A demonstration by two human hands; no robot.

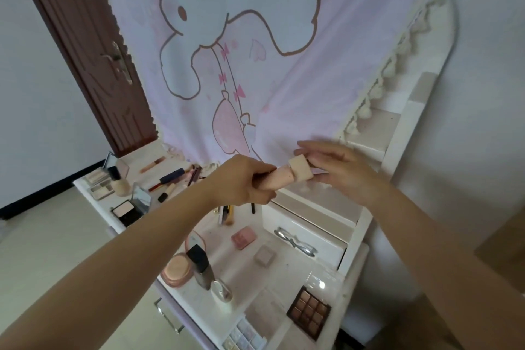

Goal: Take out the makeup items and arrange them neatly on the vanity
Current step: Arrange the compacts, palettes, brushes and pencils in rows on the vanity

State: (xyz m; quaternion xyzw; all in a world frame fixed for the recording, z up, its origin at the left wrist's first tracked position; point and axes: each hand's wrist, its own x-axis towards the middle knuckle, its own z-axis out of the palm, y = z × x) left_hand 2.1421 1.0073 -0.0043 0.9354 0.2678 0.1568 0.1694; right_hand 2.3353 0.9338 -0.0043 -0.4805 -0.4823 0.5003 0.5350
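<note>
Here we hold a pale pink tube-shaped makeup item [277,180] above the white desk [287,273]. Our left hand [244,182] is curled round its near end, while our right hand [338,170] pinches the square beige cap end [301,169], its other fingers spread. We judge the cap could pull free and drop among the loose items below, such as the dark brown eyeshadow palette [309,312] at near right. Our left hand hides the tube's base; blur keeps us from telling whether the cap is seated.
</note>
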